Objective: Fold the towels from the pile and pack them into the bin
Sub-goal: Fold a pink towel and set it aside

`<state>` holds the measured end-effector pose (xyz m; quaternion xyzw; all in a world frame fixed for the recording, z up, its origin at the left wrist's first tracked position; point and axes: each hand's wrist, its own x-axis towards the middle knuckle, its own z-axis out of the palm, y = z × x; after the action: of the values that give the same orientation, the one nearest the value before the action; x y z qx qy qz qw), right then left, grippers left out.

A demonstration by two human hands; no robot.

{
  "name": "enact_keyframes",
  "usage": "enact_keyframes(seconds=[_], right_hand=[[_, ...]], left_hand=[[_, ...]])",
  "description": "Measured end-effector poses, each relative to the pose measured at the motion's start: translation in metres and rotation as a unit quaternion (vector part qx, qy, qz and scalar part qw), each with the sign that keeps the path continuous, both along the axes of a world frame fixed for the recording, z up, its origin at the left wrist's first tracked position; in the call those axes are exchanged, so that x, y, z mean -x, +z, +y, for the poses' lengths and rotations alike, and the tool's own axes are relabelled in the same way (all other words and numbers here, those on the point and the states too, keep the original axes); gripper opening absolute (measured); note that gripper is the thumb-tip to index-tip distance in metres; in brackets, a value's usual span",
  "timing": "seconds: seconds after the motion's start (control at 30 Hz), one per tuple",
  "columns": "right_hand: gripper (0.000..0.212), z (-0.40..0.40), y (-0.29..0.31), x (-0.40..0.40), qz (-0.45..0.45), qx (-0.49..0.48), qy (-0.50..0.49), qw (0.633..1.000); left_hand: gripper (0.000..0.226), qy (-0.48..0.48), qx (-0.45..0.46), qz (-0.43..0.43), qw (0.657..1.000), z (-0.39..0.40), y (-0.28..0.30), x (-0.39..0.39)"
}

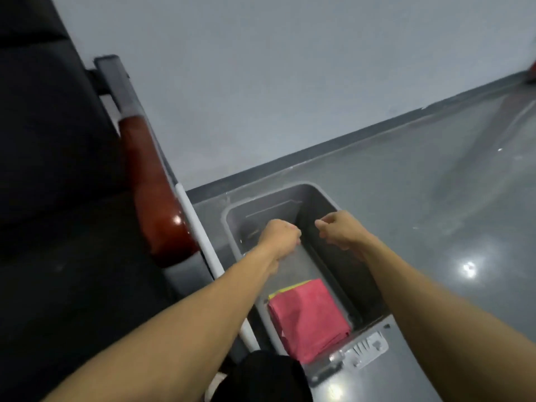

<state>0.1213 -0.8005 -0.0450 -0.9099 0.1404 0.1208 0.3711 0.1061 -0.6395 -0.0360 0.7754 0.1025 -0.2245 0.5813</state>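
I am reaching both arms over the grey rectangular plastic bin (pixel 333 256), where a folded pink cloth towel (pixel 309 317) is lying at the six o'clock end on something yellow. My left hand (pixel 280 237) and right hand (pixel 343 230) are curled into loose fists; motion blur is keeping me from telling whether they are pinching anything. I judge the next towel is best laid flat at twelve o'clock, edges squared to the walls.

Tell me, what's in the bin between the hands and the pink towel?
Nothing: in the head view, the stretch of grey bin floor between the left hand, right hand and pink towel is bare.
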Motion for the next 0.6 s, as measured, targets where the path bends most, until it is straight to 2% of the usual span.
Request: enact_keyframes(seconds=[0.2, 0.33, 0.47, 0.6], right_hand=[[0.034, 0.09, 0.11, 0.009, -0.147, -0.055, 0.033, 0.987], [0.031, 0.176, 0.16, 0.022, -0.188, -0.097, 0.101, 0.972], [0.027, 0.266, 0.18, 0.039, -0.202, -0.118, 0.161, 0.959], [0.029, 0.35, 0.171, 0.054, -0.183, -0.13, 0.232, 0.947]], left_hand=[[0.028, 0.075, -0.021, -0.128, 0.989, 0.087, 0.113, 0.026], [0.024, 0.145, -0.056, -0.199, 0.967, 0.173, 0.165, 0.054], [0.026, 0.215, -0.081, -0.215, 0.949, 0.267, 0.179, 0.088], [0.025, 0.288, -0.101, -0.209, 0.929, 0.344, 0.169, 0.112]])
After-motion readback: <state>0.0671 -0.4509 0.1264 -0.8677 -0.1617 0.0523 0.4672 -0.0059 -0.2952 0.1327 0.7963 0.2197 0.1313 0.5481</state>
